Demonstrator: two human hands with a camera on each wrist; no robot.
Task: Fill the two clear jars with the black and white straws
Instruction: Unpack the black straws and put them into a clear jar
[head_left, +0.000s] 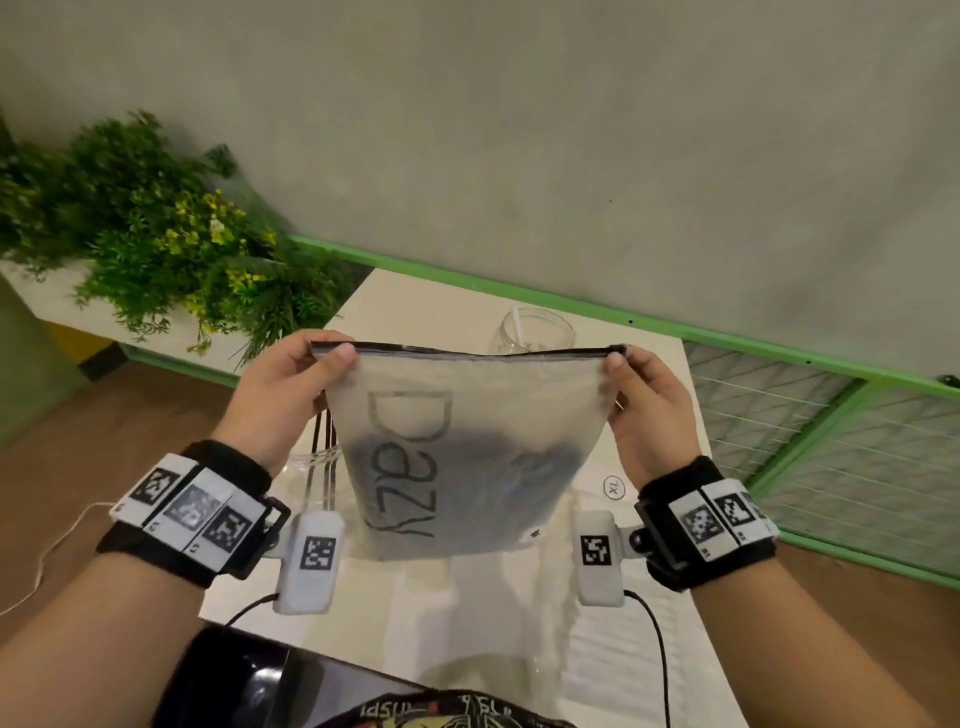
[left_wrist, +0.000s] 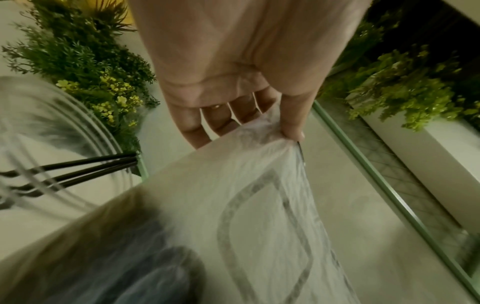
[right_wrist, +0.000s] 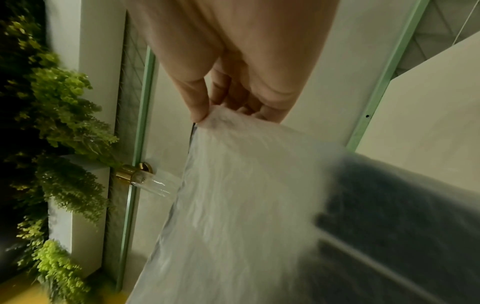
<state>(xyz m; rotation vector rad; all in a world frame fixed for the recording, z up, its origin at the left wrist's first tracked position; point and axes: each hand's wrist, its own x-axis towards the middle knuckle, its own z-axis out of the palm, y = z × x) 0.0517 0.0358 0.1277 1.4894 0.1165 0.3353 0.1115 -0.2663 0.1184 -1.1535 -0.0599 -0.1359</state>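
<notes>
We see one clear jar (head_left: 537, 330) standing on the white table (head_left: 415, 597) at about 12 o'clock, behind the top edge of a frosted bag (head_left: 462, 447), with a single white straw (head_left: 518, 327) upright inside it. A second clear jar (head_left: 311, 467) sits at about 9 o'clock of the bag, mostly hidden by the left wrist, holding black straws (head_left: 324, 431) that lean out of its mouth; the left wrist view shows three of them. The bag hangs upright above the table, dark contents sagging in its lower half. The left hand (head_left: 291, 389) pinches the bag's top left corner between thumb and fingers; the right hand (head_left: 652, 405) pinches the top right corner likewise. Green plants (head_left: 156, 234) fill the 10 o'clock corner.
</notes>
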